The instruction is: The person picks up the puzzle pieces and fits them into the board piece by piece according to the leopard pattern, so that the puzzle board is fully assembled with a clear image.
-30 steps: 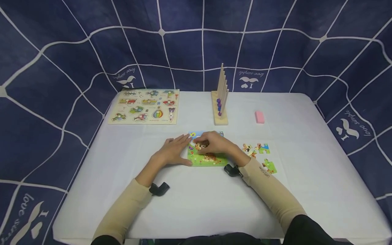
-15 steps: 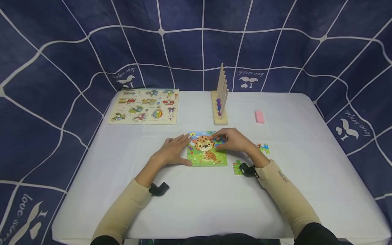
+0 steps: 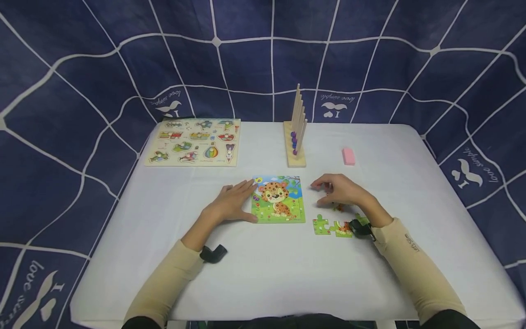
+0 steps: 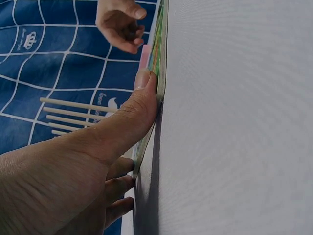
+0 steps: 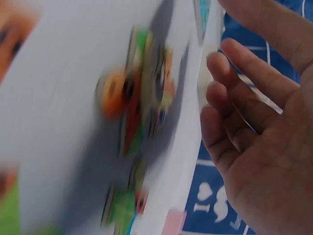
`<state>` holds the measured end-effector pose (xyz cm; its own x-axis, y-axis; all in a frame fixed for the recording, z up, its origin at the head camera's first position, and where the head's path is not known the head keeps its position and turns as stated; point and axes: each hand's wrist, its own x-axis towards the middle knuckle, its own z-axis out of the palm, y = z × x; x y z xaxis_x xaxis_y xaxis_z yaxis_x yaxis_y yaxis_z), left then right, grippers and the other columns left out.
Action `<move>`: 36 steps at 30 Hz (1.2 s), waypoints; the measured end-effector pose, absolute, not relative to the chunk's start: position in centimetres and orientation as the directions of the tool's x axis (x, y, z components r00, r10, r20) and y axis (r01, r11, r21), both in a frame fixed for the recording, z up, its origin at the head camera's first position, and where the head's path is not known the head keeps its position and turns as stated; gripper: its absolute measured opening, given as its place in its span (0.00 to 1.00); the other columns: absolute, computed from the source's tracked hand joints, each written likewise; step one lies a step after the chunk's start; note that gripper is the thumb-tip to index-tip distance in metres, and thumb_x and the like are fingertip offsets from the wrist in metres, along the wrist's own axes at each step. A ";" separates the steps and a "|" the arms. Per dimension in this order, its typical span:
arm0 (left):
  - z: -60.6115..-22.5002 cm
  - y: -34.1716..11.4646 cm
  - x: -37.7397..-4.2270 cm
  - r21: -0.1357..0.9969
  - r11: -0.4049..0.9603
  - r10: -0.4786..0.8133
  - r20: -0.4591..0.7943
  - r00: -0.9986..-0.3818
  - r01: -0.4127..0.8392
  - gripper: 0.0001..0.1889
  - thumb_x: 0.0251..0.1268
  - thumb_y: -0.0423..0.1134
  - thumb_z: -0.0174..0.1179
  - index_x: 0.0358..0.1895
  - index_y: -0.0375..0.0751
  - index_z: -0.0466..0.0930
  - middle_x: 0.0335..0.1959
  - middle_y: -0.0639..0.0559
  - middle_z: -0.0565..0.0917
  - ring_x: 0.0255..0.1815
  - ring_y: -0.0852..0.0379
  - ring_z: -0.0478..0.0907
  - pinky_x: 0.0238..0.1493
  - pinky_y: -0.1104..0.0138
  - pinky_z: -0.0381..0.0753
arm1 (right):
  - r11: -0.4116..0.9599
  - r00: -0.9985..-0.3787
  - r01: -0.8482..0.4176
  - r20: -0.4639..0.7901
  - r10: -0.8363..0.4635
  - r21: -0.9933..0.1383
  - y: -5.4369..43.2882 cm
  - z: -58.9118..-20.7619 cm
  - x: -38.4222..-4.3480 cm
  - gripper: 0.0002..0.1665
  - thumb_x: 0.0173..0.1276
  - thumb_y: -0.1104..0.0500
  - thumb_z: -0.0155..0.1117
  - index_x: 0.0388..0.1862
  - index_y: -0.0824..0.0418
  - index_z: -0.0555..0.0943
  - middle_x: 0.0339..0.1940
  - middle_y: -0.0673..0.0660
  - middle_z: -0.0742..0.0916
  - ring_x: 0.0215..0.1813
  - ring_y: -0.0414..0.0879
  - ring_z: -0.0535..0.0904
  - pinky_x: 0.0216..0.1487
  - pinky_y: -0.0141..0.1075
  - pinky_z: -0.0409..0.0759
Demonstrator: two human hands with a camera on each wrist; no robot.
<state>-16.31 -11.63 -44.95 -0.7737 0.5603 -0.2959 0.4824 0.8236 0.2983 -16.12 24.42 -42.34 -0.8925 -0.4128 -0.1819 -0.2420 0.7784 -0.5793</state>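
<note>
A leopard jigsaw puzzle (image 3: 277,201) lies on the table in front of the person. My left hand (image 3: 233,202) is spread along its left side, fingertips at the upper left and thumb by the lower left corner. In the left wrist view that thumb (image 4: 142,103) touches the puzzle's edge. Right of the puzzle, my right hand (image 3: 343,191) hovers with relaxed, slightly bent fingers and holds nothing. Under and beside it are several loose jigsaw pieces (image 3: 321,225), some partly hidden by the hand and wrist. Blurred pieces (image 5: 132,98) also show below the palm in the right wrist view.
A wooden board with vehicle pictures (image 3: 193,144) lies at the back left. Upright pegs on a wooden base (image 3: 296,160) stand at the back middle, with a pink block (image 3: 348,156) to their right. A blue cloth (image 3: 263,59) hangs behind the table.
My right hand has drawn back rightward from over the puzzle to above the loose pieces, uncovering the leopard picture. My left hand has stayed at the puzzle's left side.
</note>
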 end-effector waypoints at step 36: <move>-44.8 -11.6 -16.2 0.318 0.814 0.570 -0.277 -0.774 0.486 0.60 0.46 0.73 0.63 0.79 0.50 0.45 0.81 0.51 0.44 0.82 0.48 0.43 0.77 0.43 0.48 | 0.838 -0.900 -0.158 -0.272 -0.340 -0.523 28.2 -43.4 -14.0 0.43 0.43 0.46 0.83 0.58 0.59 0.77 0.49 0.56 0.81 0.49 0.48 0.73 0.53 0.42 0.75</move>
<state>-16.15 -11.56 -44.78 -0.7737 0.5697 -0.2771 0.4859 0.8143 0.3176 -14.03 28.23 -43.42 -0.9004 -0.3397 -0.2717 -0.1583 0.8376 -0.5228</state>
